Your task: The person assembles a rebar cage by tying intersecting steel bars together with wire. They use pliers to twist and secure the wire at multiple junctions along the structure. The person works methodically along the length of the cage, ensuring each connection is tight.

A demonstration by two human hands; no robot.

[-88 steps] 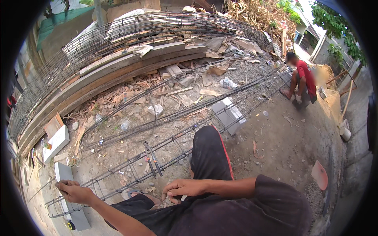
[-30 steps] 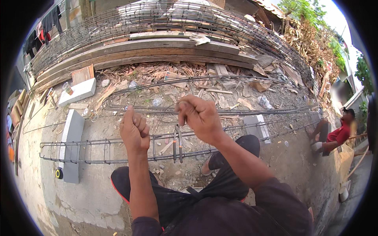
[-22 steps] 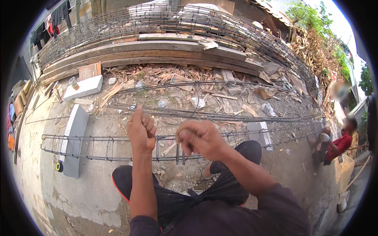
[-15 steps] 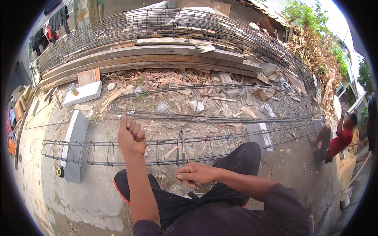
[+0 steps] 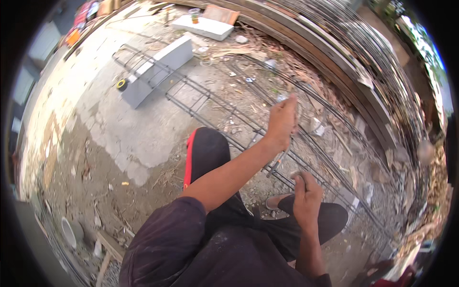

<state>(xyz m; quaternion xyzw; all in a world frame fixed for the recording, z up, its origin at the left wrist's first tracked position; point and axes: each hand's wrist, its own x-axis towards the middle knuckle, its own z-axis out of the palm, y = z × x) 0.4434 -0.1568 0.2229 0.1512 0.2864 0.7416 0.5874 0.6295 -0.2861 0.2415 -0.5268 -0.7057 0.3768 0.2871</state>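
My left hand point(image 5: 282, 123) is raised over the long rebar cage point(image 5: 192, 113), its fingers drawn together and partly turned from view. Lower and to the right, my right hand point(image 5: 307, 193) is closed above my knee, thumb pressed to the forefinger. Whatever either hand pinches is too small to make out. Between them, the orange-marked handle of the pincers point(image 5: 274, 166) shows on the cage; my left forearm and hand cover part of the tool. The cage's left end rests across a grey block point(image 5: 167, 64).
A yellow-and-black tape measure point(image 5: 122, 84) sits by the block. Beyond it, a white slab point(image 5: 205, 27) carries a cup point(image 5: 194, 15). Loose bars point(image 5: 306, 88), timber beams point(image 5: 330, 42) and scraps lie past the cage. A bucket point(image 5: 72, 232) stands lower left; a red-clad person point(image 5: 406, 278) is lower right.
My view has turned left, so the cage now runs diagonally. My left hand has swung right, across my body, and my right hand has turned upward. Both remain closed.
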